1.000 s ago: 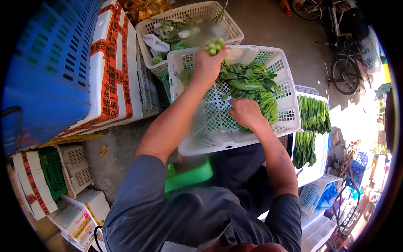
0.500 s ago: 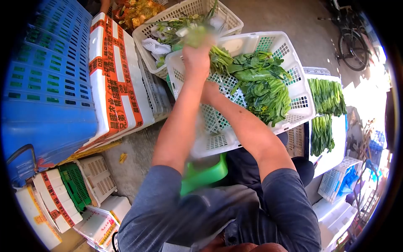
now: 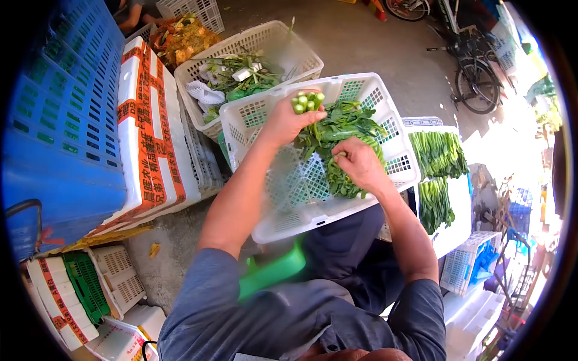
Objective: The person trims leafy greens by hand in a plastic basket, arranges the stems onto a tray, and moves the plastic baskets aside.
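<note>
My left hand [image 3: 290, 122] is closed round a bunch of choy sum [image 3: 307, 101], its pale cut stem ends facing up and its leaves hanging into a white plastic crate [image 3: 283, 225]. Over the loose choy sum [image 3: 344, 182] at the crate's right side is my right hand [image 3: 362, 167], fingers curled and pinched on the greens. The fingertips are partly hidden. More leafy greens [image 3: 349, 123] lie between the hands and toward the far side of the crate.
Beyond stands another crate [image 3: 310, 67] with trimmings and a foam net. Bundled greens [image 3: 438, 155] lie on a white surface at right. A blue crate [image 3: 66, 156] and taped foam box [image 3: 129, 174] stand left. A green plastic object [image 3: 274, 272] is below; bicycles [image 3: 475, 84] stand behind.
My right hand has moved from beside my left hand to the greens at right. The bunch in my left hand now shows its cut ends upward. The camera view has shifted.
</note>
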Available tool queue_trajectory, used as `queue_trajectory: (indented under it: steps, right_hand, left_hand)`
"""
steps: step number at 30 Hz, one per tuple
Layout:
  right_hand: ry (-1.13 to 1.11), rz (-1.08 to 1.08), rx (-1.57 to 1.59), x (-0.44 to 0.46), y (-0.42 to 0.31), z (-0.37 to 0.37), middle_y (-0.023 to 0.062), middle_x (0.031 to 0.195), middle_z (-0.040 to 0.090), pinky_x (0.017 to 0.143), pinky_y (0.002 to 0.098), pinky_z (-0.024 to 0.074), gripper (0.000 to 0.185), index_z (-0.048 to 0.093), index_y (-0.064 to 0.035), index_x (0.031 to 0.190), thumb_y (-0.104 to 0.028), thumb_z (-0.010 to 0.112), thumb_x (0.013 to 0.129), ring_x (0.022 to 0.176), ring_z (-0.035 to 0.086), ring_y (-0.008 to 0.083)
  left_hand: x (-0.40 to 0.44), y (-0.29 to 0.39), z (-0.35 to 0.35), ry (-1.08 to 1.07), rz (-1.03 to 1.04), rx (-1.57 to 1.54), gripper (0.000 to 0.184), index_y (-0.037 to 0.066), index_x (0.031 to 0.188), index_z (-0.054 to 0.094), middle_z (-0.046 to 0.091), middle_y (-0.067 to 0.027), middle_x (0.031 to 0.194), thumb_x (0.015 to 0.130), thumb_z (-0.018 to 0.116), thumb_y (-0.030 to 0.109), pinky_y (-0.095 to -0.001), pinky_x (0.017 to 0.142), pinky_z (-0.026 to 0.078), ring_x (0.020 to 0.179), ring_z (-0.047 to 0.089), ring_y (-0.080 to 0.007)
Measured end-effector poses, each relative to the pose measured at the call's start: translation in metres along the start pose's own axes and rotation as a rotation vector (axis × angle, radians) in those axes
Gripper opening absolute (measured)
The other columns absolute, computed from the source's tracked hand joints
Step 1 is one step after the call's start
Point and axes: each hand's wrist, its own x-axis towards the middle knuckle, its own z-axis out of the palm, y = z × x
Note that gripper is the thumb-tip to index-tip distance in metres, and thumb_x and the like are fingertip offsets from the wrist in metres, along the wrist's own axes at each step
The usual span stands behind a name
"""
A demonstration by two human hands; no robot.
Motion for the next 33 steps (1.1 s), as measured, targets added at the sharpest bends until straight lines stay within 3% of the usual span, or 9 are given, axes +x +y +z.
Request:
queue_trajectory:
  steps: [3, 7, 8, 12, 22, 26, 29, 30, 33]
  right_hand:
    - [0.180, 0.131, 0.058, -0.003, -0.009, -0.026, 0.0184, 0.090, 0.066, 0.072, 0.0418, 0.0518, 0.023, 0.068, -0.0010, 0.105, -0.010, 0.067, 0.083, 0.080, 0.065, 0.0335]
    - [0.279, 0.141, 0.292, 0.006, -0.007, -0.019, 0.0142, 0.089, 0.068, 0.070, 0.0347, 0.0529, 0.028, 0.064, 0.0004, 0.111, -0.008, 0.068, 0.085, 0.075, 0.066, 0.0218]
    - [0.290, 0.138, 0.414, 0.008, -0.009, -0.014, 0.0112, 0.090, 0.069, 0.071, 0.0306, 0.0533, 0.033, 0.060, 0.0028, 0.117, -0.006, 0.067, 0.087, 0.076, 0.065, 0.0151]
    - [0.411, 0.115, 0.598, 0.010, 0.003, 0.005, 0.0103, 0.096, 0.068, 0.074, 0.0289, 0.0540, 0.043, 0.053, 0.0065, 0.125, -0.002, 0.068, 0.086, 0.081, 0.065, 0.0137]
    - [0.480, 0.071, 0.898, 0.006, 0.002, 0.019, 0.0039, 0.097, 0.065, 0.077, 0.0245, 0.0514, 0.020, 0.058, 0.0020, 0.113, 0.003, 0.061, 0.093, 0.087, 0.062, 0.0092]
    - [0.608, -0.057, 0.335, 0.002, 0.004, 0.031, 0.0076, 0.095, 0.065, 0.076, 0.0303, 0.0521, 0.021, 0.060, 0.0015, 0.107, -0.002, 0.069, 0.089, 0.086, 0.063, 0.0150]
    - [0.540, -0.101, 0.052, 0.003, -0.006, 0.038, 0.0133, 0.094, 0.064, 0.075, 0.0360, 0.0521, 0.027, 0.060, 0.0008, 0.106, -0.005, 0.075, 0.084, 0.082, 0.064, 0.0246]
    - [0.566, -0.117, 0.051, 0.005, -0.003, 0.042, 0.0161, 0.093, 0.064, 0.075, 0.0387, 0.0517, 0.030, 0.060, 0.0005, 0.103, -0.008, 0.078, 0.081, 0.080, 0.063, 0.0307]
    - [0.606, -0.099, -0.007, 0.008, 0.001, 0.046, 0.0146, 0.092, 0.064, 0.075, 0.0390, 0.0520, 0.028, 0.059, 0.0005, 0.103, -0.007, 0.077, 0.082, 0.081, 0.064, 0.0296]
  left_hand:
    - [-0.008, 0.004, 0.020, -0.117, -0.102, 0.036, 0.046, 0.002, 0.128, 0.062, 0.070, -0.0027, 0.105, 0.086, 0.078, 0.008, -0.0267, 0.086, 0.051, 0.095, 0.064, -0.0109]
    - [-0.015, -0.008, 0.036, -0.190, -0.108, 0.001, 0.047, 0.001, 0.130, 0.060, 0.069, -0.0034, 0.111, 0.086, 0.077, 0.008, -0.0277, 0.091, 0.051, 0.100, 0.064, -0.0123]
    - [-0.015, -0.010, 0.038, -0.214, -0.111, -0.033, 0.047, 0.001, 0.130, 0.060, 0.069, -0.0042, 0.115, 0.086, 0.077, 0.007, -0.0281, 0.094, 0.050, 0.105, 0.063, -0.0129]
    - [-0.017, -0.013, 0.040, -0.235, -0.127, -0.090, 0.049, 0.001, 0.129, 0.059, 0.068, -0.0046, 0.118, 0.085, 0.078, 0.006, -0.0292, 0.097, 0.050, 0.108, 0.063, -0.0134]
    - [-0.016, -0.010, 0.046, -0.156, -0.177, -0.180, 0.035, 0.001, 0.117, 0.061, 0.067, -0.0019, 0.106, 0.086, 0.077, 0.006, -0.0275, 0.088, 0.052, 0.097, 0.064, -0.0112]
    - [-0.010, -0.023, 0.040, -0.028, -0.162, -0.229, 0.035, 0.002, 0.118, 0.064, 0.068, -0.0018, 0.110, 0.086, 0.077, 0.004, -0.0274, 0.088, 0.052, 0.098, 0.064, -0.0115]
    - [-0.011, -0.020, 0.044, 0.037, -0.157, -0.223, 0.031, 0.003, 0.115, 0.063, 0.066, 0.0007, 0.105, 0.088, 0.076, 0.008, -0.0271, 0.084, 0.052, 0.094, 0.062, -0.0101]
    - [-0.010, -0.018, 0.046, 0.045, -0.151, -0.216, 0.029, 0.003, 0.114, 0.063, 0.065, 0.0020, 0.102, 0.089, 0.076, 0.010, -0.0269, 0.082, 0.051, 0.093, 0.061, -0.0094]
    - [-0.012, -0.020, 0.047, 0.041, -0.128, -0.227, 0.031, 0.003, 0.115, 0.062, 0.065, 0.0016, 0.102, 0.089, 0.077, 0.012, -0.0271, 0.082, 0.051, 0.092, 0.061, -0.0095]
